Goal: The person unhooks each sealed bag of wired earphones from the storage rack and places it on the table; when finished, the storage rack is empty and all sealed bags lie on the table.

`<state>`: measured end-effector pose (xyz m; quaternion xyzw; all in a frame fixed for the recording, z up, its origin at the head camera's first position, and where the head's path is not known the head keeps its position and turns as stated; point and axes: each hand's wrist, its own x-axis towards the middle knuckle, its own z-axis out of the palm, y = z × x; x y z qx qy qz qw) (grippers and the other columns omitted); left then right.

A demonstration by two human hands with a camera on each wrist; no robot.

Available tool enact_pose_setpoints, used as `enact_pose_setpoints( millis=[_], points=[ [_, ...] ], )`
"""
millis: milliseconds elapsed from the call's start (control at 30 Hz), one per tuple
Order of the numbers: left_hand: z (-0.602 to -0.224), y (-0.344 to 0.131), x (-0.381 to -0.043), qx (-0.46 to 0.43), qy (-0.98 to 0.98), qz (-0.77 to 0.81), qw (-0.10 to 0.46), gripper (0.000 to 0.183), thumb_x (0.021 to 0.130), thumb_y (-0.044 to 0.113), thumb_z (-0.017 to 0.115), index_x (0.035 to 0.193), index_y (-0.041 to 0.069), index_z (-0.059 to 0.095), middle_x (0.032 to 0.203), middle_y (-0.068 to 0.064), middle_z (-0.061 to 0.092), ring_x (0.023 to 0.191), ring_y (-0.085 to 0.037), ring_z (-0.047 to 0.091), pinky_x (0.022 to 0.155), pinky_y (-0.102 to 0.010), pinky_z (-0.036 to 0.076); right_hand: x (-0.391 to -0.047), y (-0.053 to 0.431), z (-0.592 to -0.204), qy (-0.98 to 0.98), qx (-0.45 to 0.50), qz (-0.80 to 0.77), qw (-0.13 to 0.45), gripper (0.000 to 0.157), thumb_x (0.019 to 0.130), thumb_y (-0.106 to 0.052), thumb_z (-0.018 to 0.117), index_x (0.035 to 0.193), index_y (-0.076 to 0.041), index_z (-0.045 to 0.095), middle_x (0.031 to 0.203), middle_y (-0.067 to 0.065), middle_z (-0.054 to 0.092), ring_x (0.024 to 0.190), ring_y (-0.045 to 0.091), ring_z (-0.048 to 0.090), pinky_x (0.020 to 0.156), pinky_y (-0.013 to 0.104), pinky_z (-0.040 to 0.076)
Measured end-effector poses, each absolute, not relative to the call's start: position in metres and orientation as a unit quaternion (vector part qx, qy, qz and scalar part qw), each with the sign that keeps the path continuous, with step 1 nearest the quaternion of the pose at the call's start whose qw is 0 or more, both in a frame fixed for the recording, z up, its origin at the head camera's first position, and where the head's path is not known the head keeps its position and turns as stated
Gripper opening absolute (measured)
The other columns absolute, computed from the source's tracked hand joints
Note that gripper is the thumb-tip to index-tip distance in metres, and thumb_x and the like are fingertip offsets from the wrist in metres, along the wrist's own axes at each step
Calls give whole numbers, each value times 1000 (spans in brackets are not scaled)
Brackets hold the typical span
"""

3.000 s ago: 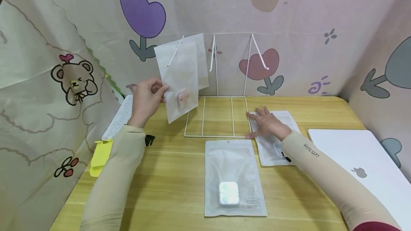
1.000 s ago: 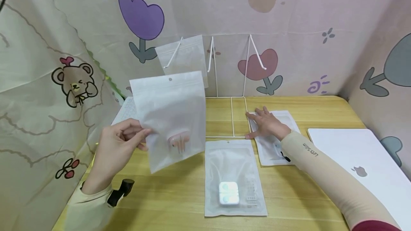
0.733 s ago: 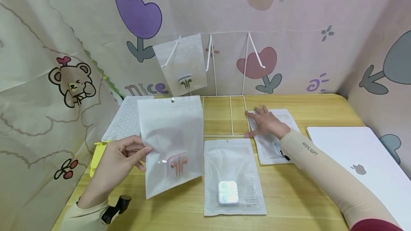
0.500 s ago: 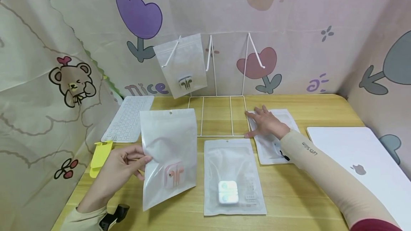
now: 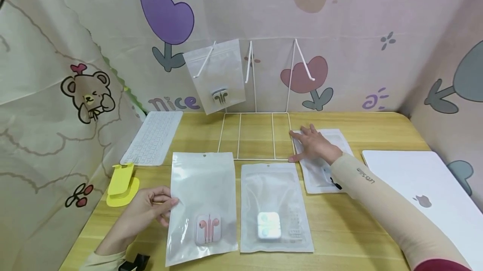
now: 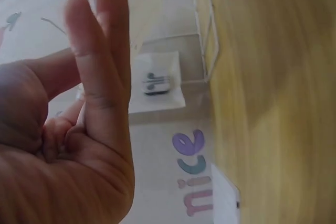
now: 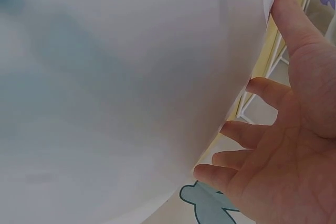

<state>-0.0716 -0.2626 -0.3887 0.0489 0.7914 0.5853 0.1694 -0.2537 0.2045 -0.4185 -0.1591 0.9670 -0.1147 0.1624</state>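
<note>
My left hand pinches the left edge of a white zip bag low over the table; pink earphones in a case show through its front. A second bag with a white square case lies just to its right. My right hand rests with fingers spread over a third bag, its fingertips at the side of the white wire rack. In the right wrist view, a white sheet fills much of the frame beside the fingers.
A bag with dark earphones hangs on the rack's left prong; two other prongs stick forward. A white keyboard and yellow stand lie left. A silver laptop is at right, with patterned cloth behind.
The left hand has brought the pink-earphone bag from in front of the left prong down and toward me, beside the second bag. My right hand has stayed in place.
</note>
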Motion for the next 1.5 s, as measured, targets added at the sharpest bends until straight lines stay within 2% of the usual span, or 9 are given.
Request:
enact_pose_setpoints(
  millis=[267, 533, 800, 1033, 1233, 1367, 1500],
  points=[
    [-413, -269, -71, 56, 787, 573, 220, 23, 94, 15, 68, 95, -7, 62, 75, -13, 65, 61, -18, 63, 57, -43, 58, -254, 204, -419, 969, -156, -107, 160, 104, 76, -55, 80, 156, -12, 31, 158, 29, 15, 142, 53, -2, 112, 65, 8],
    [-427, -267, -69, 34, 781, 570, 255, 22, 94, 13, 68, 99, -8, 62, 78, -17, 68, 61, -21, 64, 56, -41, 58, -254, 204, -419, 968, -164, -105, 156, 103, 76, -54, 80, 155, -10, 32, 157, 30, 15, 142, 55, -1, 111, 65, 9],
    [-430, -268, -70, 32, 798, 543, 258, 18, 92, 11, 69, 97, -6, 63, 75, -13, 66, 59, -20, 62, 56, -40, 58, -255, 205, -419, 970, -157, -104, 155, 104, 75, -56, 80, 156, -12, 32, 158, 29, 15, 142, 53, -1, 112, 64, 8],
    [-431, -268, -70, 42, 802, 532, 267, 13, 92, 5, 68, 92, -6, 62, 71, -15, 66, 56, -20, 63, 55, -39, 58, -256, 206, -420, 969, -161, -104, 156, 104, 76, -56, 80, 156, -12, 31, 158, 29, 15, 142, 54, -1, 111, 65, 9],
    [-430, -267, -69, 43, 816, 516, 259, 14, 91, 7, 69, 94, -5, 64, 72, -13, 67, 56, -23, 64, 53, -38, 57, -255, 206, -419, 969, -165, -106, 150, 103, 76, -55, 80, 155, -11, 32, 157, 30, 16, 142, 55, 0, 111, 65, 9],
    [-427, -266, -69, 34, 843, 477, 246, 20, 90, 14, 73, 96, -4, 65, 71, -8, 67, 56, -25, 65, 50, -33, 55, -255, 206, -420, 968, -163, -108, 154, 104, 76, -56, 80, 156, -11, 31, 157, 30, 15, 142, 54, -1, 111, 65, 9],
    [-423, -265, -68, 32, 856, 457, 242, 19, 89, 16, 74, 90, -1, 65, 68, -8, 66, 55, -24, 66, 47, -26, 49, -256, 206, -420, 968, -162, -108, 157, 104, 76, -56, 80, 156, -12, 31, 158, 30, 15, 142, 54, -1, 111, 65, 8]
  ],
)
